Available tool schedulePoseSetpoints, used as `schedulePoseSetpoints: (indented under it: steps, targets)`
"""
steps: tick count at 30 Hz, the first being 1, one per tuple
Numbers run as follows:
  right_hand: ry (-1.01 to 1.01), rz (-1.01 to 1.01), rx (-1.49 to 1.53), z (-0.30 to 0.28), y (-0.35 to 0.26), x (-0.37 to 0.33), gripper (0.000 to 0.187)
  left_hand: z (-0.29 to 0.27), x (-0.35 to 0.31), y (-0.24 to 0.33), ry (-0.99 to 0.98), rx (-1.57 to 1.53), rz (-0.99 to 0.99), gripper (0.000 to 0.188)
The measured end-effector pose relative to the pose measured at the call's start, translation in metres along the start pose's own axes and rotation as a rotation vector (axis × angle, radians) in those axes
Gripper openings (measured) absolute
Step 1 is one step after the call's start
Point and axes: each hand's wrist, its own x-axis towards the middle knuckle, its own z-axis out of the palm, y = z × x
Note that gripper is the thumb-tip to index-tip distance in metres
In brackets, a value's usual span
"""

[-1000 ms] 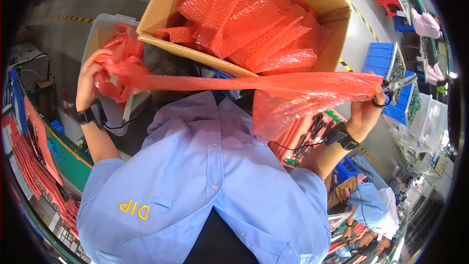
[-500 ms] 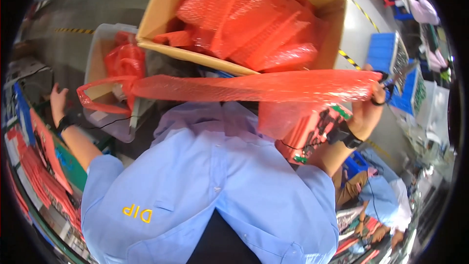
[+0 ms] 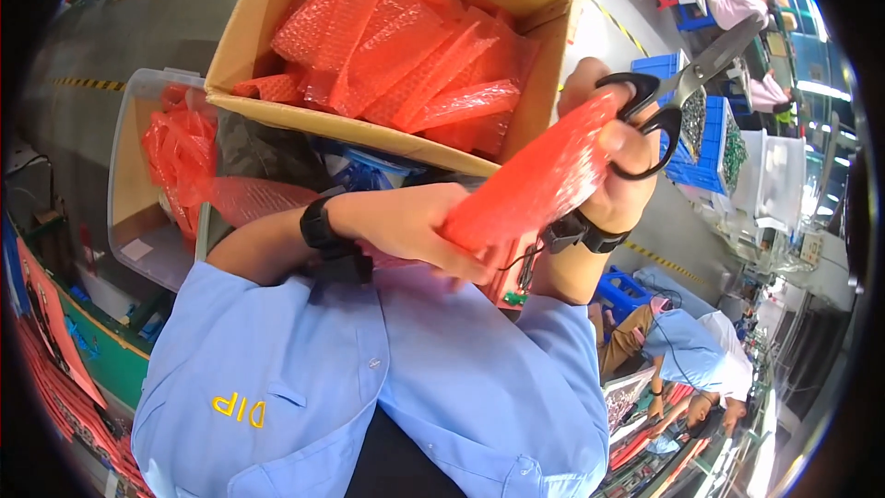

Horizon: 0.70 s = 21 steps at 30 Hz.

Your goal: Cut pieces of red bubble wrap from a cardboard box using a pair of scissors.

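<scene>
**Red bubble-wrap strip (image 3: pixel 539 175) being held between both hands, scissors (image 3: pixel 686 83) carried alongside**

The strip is being held aslant in front of the blue shirt (image 3: pixel 304 332), beside the near right corner of an open cardboard box (image 3: pixel 253 23). Its lower end is being gripped by the left hand (image 3: pixel 406 221), the fingers being curled closed around it. Its upper end is being pinched by the right hand (image 3: pixel 622 189), whose fingers are also being hooked round the scissors' black handles; the blades are being pointed up and away from the film.

The step in hand is being judged as one of gathering a length of film, no cut being made at this moment. By the left forearm (image 3: pixel 263 247), a red film tail (image 3: pixel 263 198) is being led toward a tangle (image 3: pixel 180 143) in a clear plastic bin (image 3: pixel 120 175); whether it is being joined to the strip cannot be told. Red bubble-wrap pieces (image 3: pixel 387 46) are being contained in the box.

For the next move, a firm grip at both ends seems called for, the blades being kept clear of the left hand.
</scene>
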Motion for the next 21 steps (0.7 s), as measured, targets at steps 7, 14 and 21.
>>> schedulePoseSetpoints:
  steps: [7, 14, 21]
  targets:
    - [0.269, 0.047, -0.052, -0.042, 0.027, -0.02, 0.019, -0.026, -0.054, -0.035, 0.292, -0.275, 0.057, 0.036]
    - [0.303, 0.177, -0.085, -0.043, 0.047, -0.01, 0.018, -0.02, -0.065, -0.019, 0.467, -0.051, -0.051, 0.037]
    - [0.256, 0.24, -0.347, -0.038, 0.048, 0.001, 0.019, -0.018, -0.072, -0.029, 0.47, -0.08, -0.014, 0.03]
